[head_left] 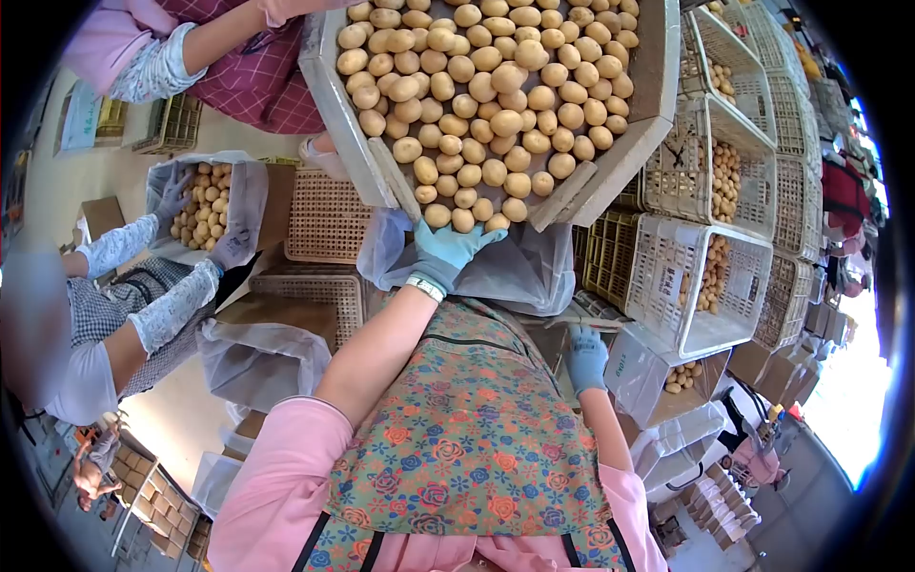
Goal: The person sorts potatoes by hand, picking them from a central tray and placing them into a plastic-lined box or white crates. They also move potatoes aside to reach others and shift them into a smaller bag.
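Many round yellow-brown fruits (pixel 505 122) lie in a wooden-edged tray (pixel 629 157) that narrows toward me. At its narrow mouth, my left hand (pixel 446 255), in a light blue glove, is spread just below the lowest fruits, with its fingers apart. Beneath it stands a box lined with translucent plastic (pixel 534 276); its contents are hidden. My right hand (pixel 586 357), in a blue glove, is lower right, beside the edge of a white box (pixel 639 372). Its fingertips are bent at a grey edge, and what they hold, if anything, is unclear.
White plastic crates (pixel 667 286) holding fruits are stacked at right. At left, a person's gloved hands (pixel 229 248) touch a lined box of fruits (pixel 205 205). Another person's arm (pixel 224 38) reaches in at upper left. An empty-looking lined box (pixel 262 367) stands at lower left.
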A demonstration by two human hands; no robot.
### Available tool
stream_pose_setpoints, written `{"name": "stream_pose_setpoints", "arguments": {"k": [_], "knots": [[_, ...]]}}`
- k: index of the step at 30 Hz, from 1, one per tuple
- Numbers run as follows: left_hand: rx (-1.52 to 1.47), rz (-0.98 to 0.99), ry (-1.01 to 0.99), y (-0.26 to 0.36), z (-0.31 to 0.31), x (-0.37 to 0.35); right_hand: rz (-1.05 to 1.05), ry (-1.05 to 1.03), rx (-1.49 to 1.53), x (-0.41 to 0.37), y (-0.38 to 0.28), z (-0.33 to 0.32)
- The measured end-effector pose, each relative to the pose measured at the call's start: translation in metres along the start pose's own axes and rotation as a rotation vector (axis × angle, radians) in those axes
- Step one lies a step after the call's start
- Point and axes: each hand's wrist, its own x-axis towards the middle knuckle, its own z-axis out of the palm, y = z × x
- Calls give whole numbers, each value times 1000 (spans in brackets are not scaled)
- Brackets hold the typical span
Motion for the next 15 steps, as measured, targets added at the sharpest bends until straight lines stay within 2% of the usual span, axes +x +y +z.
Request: {"name": "stream_pose_setpoints", "arguments": {"k": [2,3,4,5,6,7,8,9,11,13,14,15], "knots": [[8,-8,-32,-2,3,0,158,-345,-156,-3,3,14],[19,-13,-55,0,4,-2,44,-127,-48,3,3,25],[73,3,-41,-1,2,-4,-62,84,66,18,-28,0],[78,6,-32,-3,1,-7,-123,194,185,41,-56,-20],[217,74,13,-7,3,-7,-221,319,285,64,-84,-38],[356,145,52,-10,8,-5,-329,459,256,88,-113,-64],[227,142,179,-13,13,-5,-346,503,247,111,-139,-78],[234,153,175,-9,2,-1,-345,509,228,134,-157,-82],[89,48,42,4,-34,9,-347,531,185,180,-177,-77],[168,83,39,2,-29,3,-281,177,-33,210,-185,-61],[143,70,26,3,-26,2,-280,176,-34,209,-181,-65],[113,56,10,3,-24,2,-374,223,35,208,-171,-71]]}}
